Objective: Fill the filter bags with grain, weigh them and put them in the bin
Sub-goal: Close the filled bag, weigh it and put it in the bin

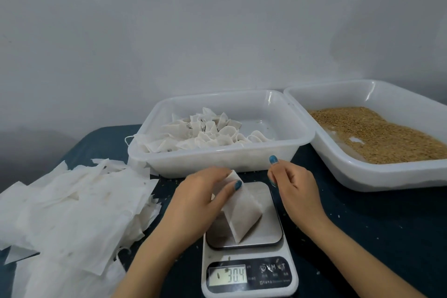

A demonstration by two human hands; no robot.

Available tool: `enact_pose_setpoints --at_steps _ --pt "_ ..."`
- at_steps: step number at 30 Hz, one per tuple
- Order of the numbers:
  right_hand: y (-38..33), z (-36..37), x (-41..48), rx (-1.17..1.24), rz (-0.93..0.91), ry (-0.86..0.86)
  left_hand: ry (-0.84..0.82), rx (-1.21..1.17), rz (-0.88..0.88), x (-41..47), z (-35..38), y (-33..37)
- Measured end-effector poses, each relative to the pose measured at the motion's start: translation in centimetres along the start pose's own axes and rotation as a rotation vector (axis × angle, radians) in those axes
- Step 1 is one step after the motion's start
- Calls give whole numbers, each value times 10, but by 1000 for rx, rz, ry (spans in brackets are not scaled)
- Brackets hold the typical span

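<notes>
The left hand [200,198] pinches the top edge of a white filled filter bag [242,215], which stands on the steel plate of a small white kitchen scale [250,253] on the dark blue bench [362,237]. The display [228,275] shows the digits 304; the small print beside the buttons is too small to read. The grip of the right hand [296,186] is loosely curled just beside the scale, with nothing visible in it. Behind is a white plastic bin [217,155] with filled bags.
</notes>
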State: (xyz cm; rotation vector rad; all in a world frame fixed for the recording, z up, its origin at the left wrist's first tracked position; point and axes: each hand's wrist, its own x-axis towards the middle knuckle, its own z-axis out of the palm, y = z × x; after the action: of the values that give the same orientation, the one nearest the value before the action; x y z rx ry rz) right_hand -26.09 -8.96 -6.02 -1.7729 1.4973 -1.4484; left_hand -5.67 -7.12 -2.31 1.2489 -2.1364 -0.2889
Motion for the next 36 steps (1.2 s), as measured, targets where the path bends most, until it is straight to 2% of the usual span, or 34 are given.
enact_pose_setpoints --at_steps 6,13,18,22,25,31,36 --pt "-1 1 -1 26 -19 7 182 -117 9 49 -25 15" --pt "-5 5 -6 19 -71 -7 296 -142 -29 149 -25 10" --pt "-5 5 -5 -44 -102 -12 98 7 9 187 2 -5" --pt "-4 6 -6 -68 -116 -14 -228 186 57 189 26 -15" --pt "-3 6 -6 -65 -112 -21 -432 221 -48 183 38 -26" --pt "-2 7 -6 -74 -104 -34 -370 161 -46 177 40 -31" --pt "-2 7 -6 -81 -110 -48 -476 228 -8 180 42 -30"
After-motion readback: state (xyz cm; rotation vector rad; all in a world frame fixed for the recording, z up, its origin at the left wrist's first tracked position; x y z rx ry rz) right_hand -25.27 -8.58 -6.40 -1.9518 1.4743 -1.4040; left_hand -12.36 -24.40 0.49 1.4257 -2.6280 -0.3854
